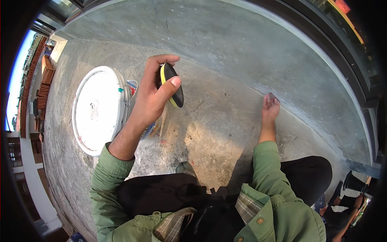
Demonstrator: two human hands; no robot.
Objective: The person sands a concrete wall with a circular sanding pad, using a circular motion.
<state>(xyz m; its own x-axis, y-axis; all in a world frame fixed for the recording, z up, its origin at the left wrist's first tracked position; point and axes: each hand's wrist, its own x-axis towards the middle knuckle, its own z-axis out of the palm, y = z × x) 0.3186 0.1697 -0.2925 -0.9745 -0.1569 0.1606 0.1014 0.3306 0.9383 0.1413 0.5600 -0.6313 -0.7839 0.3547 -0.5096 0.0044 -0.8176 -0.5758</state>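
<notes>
Grey concrete makes up both the rough floor (217, 133) and the smoother wall (242, 44) that rises from its far edge, and the person crouches over the floor in green sleeves. The left hand (153, 97) is raised above the middle of the floor, its grip pressed together on a black-and-yellow round disc (178, 97): the thumb lies across the near face and the fingers curl behind. The disc is held on edge, so its flat faces look sideways and its yellow rim runs from the upper left down to the lower right, clear of the floor. Just left of that hand a round white plastic bucket lid (96, 109) sits near the floor's left edge, with a printed packet (132, 85) showing beside it. The right hand (270, 108) is stretched well apart from the disc, to the line where floor meets wall, palm turned up, fingertips touching a small grey scrap (271, 96); whether that grip pinches the scrap or only rests against it I cannot tell. The disc thus lies to the left of the right hand and nearer the body, with bare floor between them.
</notes>
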